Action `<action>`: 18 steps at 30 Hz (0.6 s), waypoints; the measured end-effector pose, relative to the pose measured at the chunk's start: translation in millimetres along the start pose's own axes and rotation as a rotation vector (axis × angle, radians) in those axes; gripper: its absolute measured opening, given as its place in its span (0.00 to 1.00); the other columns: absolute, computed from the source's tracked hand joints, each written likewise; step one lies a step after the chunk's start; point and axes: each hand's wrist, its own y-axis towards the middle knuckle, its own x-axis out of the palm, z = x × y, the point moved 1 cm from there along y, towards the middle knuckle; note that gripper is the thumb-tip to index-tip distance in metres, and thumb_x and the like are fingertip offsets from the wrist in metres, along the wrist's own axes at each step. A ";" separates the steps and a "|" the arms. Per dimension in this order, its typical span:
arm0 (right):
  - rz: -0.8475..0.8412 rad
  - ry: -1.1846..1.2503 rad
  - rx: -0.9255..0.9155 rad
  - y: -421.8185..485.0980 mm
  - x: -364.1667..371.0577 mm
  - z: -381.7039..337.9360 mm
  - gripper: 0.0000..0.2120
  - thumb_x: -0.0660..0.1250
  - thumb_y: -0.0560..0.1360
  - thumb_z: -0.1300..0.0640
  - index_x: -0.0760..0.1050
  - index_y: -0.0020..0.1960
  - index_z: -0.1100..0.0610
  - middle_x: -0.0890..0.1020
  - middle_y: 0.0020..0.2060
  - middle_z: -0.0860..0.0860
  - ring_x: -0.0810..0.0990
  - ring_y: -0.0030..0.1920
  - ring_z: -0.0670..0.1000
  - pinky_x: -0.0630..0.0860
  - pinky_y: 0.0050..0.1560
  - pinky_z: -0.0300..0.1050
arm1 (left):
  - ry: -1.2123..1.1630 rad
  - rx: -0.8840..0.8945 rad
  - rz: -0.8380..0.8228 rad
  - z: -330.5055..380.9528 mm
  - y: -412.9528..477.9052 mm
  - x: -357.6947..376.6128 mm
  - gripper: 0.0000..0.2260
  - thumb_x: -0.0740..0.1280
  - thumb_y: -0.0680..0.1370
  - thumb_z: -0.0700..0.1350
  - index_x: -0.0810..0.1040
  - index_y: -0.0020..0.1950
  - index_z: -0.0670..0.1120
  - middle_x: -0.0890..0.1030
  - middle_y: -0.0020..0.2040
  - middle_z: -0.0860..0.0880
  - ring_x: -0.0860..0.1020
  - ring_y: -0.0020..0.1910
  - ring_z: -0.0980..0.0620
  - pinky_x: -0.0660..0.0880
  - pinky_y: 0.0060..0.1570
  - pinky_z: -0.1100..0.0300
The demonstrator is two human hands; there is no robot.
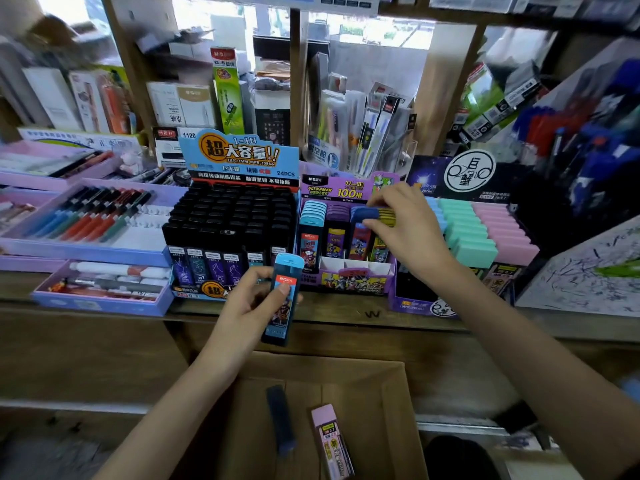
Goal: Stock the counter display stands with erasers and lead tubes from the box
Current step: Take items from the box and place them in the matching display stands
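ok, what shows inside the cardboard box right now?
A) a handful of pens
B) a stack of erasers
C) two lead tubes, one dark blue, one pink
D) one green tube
C: the cardboard box holds a dark blue tube and a pink tube, lying flat side by side on its floor. No erasers or pens show in it.

One blue tube held; two in one box: dark tube, pink tube. Three stands, maybe more: black stand, purple stand, pastel stand.
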 end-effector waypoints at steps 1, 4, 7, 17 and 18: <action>-0.011 -0.073 -0.042 -0.5 1.0 2.2 0.10 0.72 0.71 0.57 0.76 0.50 0.57 0.74 0.47 0.51 0.69 0.51 0.51 0.64 0.51 0.41 | -0.001 0.000 -0.004 0.1 0.3 1.1 0.06 0.63 0.78 0.41 0.75 0.55 0.47 0.82 0.50 0.50 0.80 0.46 0.62 0.74 0.40 0.74; -0.066 -0.206 -0.083 -2.0 2.4 2.3 0.13 0.71 0.72 0.55 0.75 0.53 0.59 0.73 0.52 0.54 0.68 0.55 0.54 0.67 0.56 0.48 | -0.001 0.002 -0.022 1.2 1.6 5.9 0.06 0.63 0.78 0.41 0.75 0.55 0.47 0.82 0.50 0.50 0.80 0.45 0.63 0.74 0.39 0.74; -0.047 -0.251 -0.089 -6.9 -1.7 -5.4 0.15 0.70 0.73 0.54 0.74 0.58 0.58 0.73 0.54 0.54 0.68 0.58 0.54 0.66 0.59 0.47 | -0.006 0.011 -0.042 0.3 3.7 11.1 0.06 0.63 0.77 0.42 0.75 0.53 0.48 0.84 0.46 0.51 0.81 0.45 0.63 0.74 0.39 0.73; -0.307 0.534 0.138 -46.0 -2.9 -62.6 0.06 0.67 0.75 0.59 0.76 0.50 0.50 0.78 0.43 0.42 0.79 0.44 0.47 0.79 0.49 0.46 | 0.105 0.117 -0.101 0.9 9.0 31.2 0.06 0.64 0.77 0.40 0.75 0.53 0.48 0.83 0.47 0.48 0.79 0.47 0.59 0.74 0.46 0.68; -0.271 0.551 0.143 -39.8 -6.2 -60.6 0.06 0.67 0.75 0.60 0.76 0.49 0.50 0.78 0.43 0.43 0.79 0.44 0.48 0.79 0.48 0.47 | 0.148 0.134 -0.076 1.4 8.9 27.7 0.07 0.65 0.77 0.40 0.75 0.54 0.49 0.82 0.49 0.51 0.78 0.50 0.60 0.73 0.48 0.69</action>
